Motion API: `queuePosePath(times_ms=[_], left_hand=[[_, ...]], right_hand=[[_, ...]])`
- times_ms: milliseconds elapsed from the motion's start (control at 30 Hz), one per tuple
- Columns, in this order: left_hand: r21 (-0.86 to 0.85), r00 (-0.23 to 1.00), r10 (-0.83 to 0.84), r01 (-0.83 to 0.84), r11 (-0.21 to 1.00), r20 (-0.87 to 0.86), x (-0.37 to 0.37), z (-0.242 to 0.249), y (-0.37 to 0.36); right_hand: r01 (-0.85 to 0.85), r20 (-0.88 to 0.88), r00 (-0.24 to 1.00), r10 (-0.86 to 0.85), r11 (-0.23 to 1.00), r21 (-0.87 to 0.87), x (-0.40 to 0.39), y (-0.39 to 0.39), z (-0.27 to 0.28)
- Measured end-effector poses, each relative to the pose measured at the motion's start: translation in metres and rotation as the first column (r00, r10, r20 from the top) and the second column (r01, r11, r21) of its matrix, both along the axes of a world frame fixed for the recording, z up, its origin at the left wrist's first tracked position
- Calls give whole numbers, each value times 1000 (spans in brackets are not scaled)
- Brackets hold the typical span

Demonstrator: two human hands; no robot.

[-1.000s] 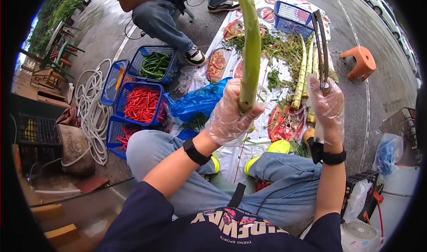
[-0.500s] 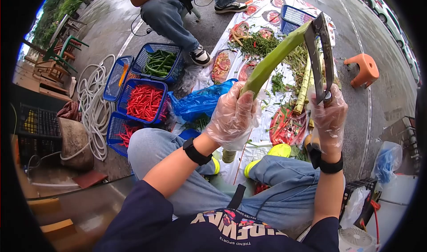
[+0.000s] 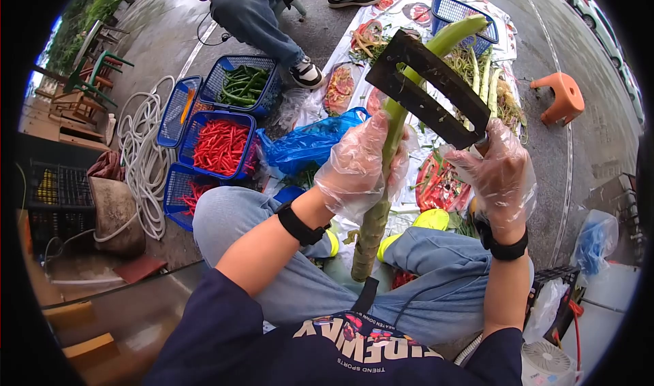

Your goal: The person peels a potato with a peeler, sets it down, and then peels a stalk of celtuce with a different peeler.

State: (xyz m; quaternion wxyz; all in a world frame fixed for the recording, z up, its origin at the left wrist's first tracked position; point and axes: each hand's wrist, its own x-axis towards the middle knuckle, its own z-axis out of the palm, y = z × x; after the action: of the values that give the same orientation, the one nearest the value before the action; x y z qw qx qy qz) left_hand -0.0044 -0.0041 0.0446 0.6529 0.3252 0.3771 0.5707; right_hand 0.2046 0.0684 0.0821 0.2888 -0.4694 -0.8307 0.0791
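My left hand (image 3: 361,165), in a clear plastic glove, is wrapped round a long thick green stalk (image 3: 375,229). The stalk stands nearly upright, its lower end above my lap and its pale top leaning right. My right hand (image 3: 501,175), also gloved, is closed on the handle of a dark peeler-like blade with a long slot (image 3: 436,90). That blade lies across the upper stalk, which shows through and beyond the slot. Peelings and leaves (image 3: 439,185) litter the patterned sheet (image 3: 409,214) below.
Blue baskets hold green peppers (image 3: 242,85) and red chillies (image 3: 221,148) at the left, near a coiled white hose (image 3: 146,161). A blue bag (image 3: 306,144) lies ahead. Another person's leg (image 3: 255,28) is beyond. An orange stool (image 3: 560,99) stands right.
The stalk has swung more upright, and its lower end now shows below my left hand. The blade has turned flatter and moved left across the stalk with my right hand.
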Motion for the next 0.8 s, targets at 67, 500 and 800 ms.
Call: queuePosePath(times_ms=[67, 500, 800], left_hand=[[0, 998, -33, 33, 999, 55, 1, -7, 1], [-10, 993, -119, 119, 993, -3, 3, -10, 2], [-100, 982, -179, 184, 978, 59, 12, -8, -5]], right_hand=[[-147, 124, 984, 128, 976, 159, -1, 2, -1], [-81, 169, 985, 17, 922, 378, -4, 7, -11], [113, -24, 994, -110, 983, 143, 11, 14, 6]])
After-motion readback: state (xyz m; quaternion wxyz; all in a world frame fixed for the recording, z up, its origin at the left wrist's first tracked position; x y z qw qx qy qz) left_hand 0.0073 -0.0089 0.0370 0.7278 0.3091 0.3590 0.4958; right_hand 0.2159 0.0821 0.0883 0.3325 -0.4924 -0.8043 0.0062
